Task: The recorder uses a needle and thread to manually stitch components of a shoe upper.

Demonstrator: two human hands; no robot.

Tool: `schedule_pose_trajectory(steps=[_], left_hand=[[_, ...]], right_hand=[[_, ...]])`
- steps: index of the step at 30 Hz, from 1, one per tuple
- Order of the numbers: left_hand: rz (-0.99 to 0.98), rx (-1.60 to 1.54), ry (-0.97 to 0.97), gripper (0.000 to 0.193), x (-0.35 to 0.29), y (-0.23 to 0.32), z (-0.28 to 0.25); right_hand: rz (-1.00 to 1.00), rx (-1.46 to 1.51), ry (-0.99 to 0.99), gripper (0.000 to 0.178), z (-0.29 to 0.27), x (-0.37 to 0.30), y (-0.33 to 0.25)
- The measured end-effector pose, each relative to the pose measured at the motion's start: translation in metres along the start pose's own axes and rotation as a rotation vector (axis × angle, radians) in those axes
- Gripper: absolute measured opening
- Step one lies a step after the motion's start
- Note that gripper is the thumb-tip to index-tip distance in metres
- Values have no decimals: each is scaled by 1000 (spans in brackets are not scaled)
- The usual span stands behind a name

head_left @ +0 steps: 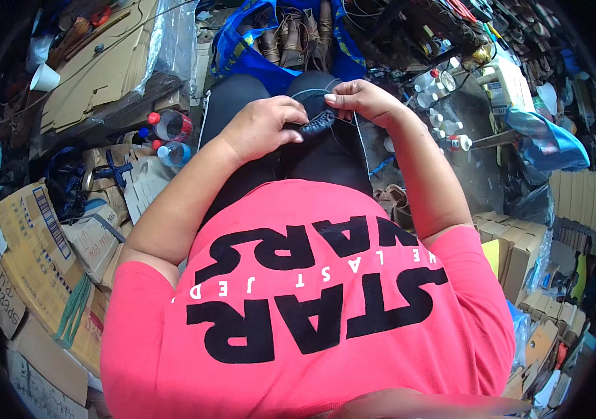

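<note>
Over my lap, my left hand is closed on a black shoe upper, its thumb and fingers at the piece's left end. A puckered row of stitches runs along its edge; the rest blends into my black trousers, so its full outline is hard to see. My right hand is just above and to the right, thumb and forefinger pinched together on a thin pale thread. The thread loops over my knee and past the upper. Whether a needle is in the pinch, I cannot tell.
A blue bag with brown shoes stands beyond my knees. Plastic bottles lie at left, and more bottles at right. Cardboard boxes crowd the left side. A blue plastic bag hangs at right.
</note>
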State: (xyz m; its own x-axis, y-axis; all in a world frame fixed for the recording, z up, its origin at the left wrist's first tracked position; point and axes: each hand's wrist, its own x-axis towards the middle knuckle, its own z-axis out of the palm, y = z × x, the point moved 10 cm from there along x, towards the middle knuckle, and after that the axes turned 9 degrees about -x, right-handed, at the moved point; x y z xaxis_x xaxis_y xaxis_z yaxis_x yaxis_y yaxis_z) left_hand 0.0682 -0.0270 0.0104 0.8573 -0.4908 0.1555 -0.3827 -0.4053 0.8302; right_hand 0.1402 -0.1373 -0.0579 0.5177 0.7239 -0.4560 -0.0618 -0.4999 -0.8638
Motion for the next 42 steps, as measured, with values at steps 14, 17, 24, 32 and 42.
schedule_pose_trajectory(steps=[14,17,24,32,42], left_hand=[[-480,-618,404,10,-58,-67,-88],[-572,-677,389,16,-66,-85,-85],[46,-111,177,26,31,-17,-32],[-258,-498,-168,15,63,-41,18],[-311,-623,-247,18,61,-35,32]], right_hand=[[-95,370,398,31,-53,-59,56],[402,74,539,35,-83,-128,124],[-168,-123,511,35,-52,-104,-15],[-44,-777,127,26,19,-41,-69],[-85,-367,320,23,17,-80,-40]])
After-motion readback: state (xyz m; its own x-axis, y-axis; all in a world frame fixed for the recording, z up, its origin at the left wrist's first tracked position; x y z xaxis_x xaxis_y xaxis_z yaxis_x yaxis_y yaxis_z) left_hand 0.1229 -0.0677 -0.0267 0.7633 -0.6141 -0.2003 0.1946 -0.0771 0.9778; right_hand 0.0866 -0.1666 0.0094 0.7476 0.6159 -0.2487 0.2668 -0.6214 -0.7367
